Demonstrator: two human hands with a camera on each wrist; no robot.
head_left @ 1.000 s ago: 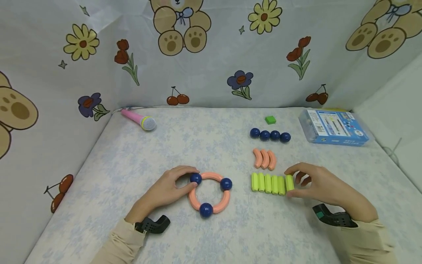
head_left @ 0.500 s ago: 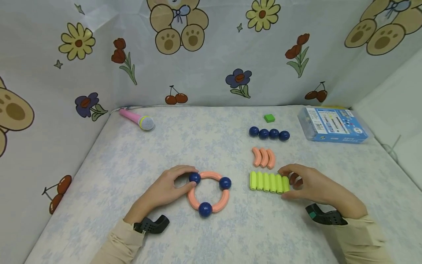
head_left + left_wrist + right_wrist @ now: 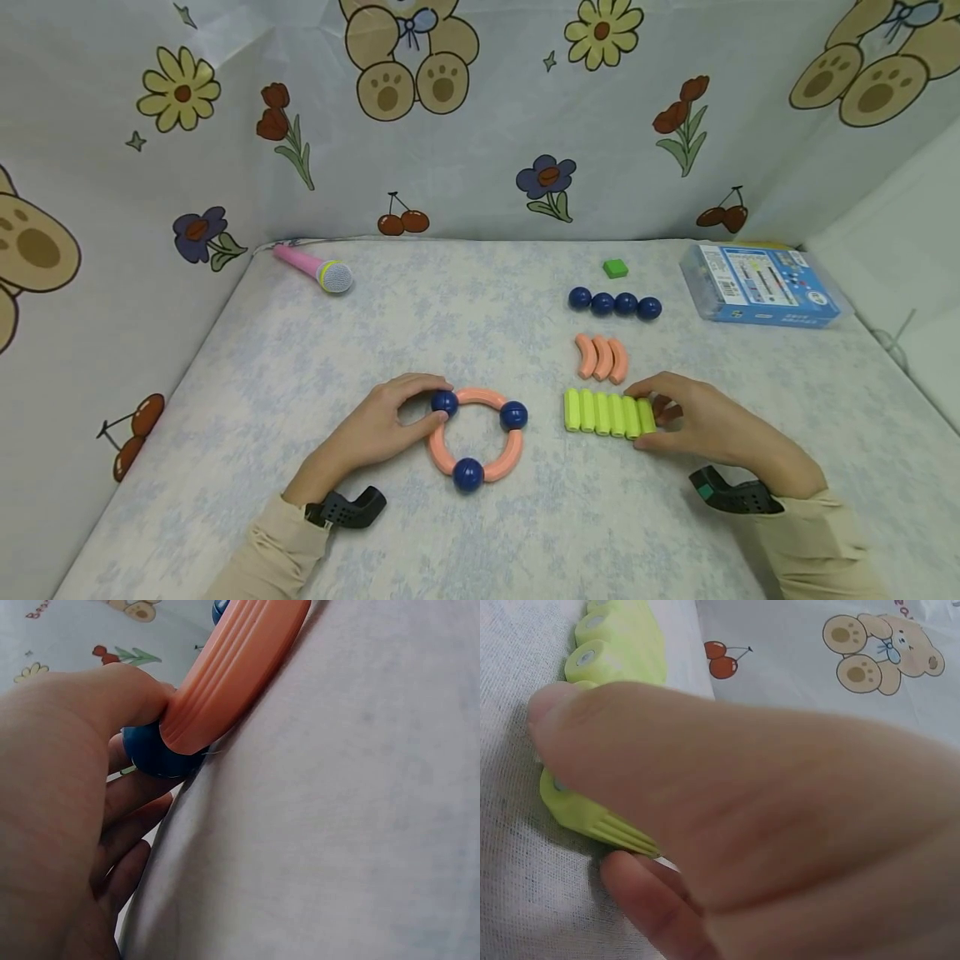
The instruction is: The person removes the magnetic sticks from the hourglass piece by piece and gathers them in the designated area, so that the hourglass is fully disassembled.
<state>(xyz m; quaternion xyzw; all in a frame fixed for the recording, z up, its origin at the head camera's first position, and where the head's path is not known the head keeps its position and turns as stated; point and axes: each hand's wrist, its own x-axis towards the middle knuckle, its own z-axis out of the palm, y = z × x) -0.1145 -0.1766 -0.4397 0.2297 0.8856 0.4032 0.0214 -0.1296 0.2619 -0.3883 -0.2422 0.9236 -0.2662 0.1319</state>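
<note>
L hand (image 3: pixel 390 423) pinches a ball (image 3: pixel 444 402) of the ring (image 3: pixel 512 456), prob. to steady it on the table (image 3: pixel 330 350); R hand (image 3: pixel 708 423) grips last rod (image 3: pixel 647 417) of green row (image 3: pixel 602 413) by both ends, nr. arcs (image 3: pixel 602 358), seemingly for flush alignment.

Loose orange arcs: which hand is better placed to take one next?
Probably the right hand: pinching a lime rod, it is nearer the arcs; the left hand holds a navy ball of the ring.

Lane between ring (image 3: pixel 512 457), rods (image 3: pixel 602 413); box (image 3: pixel 765 285) blocks far right.
</note>
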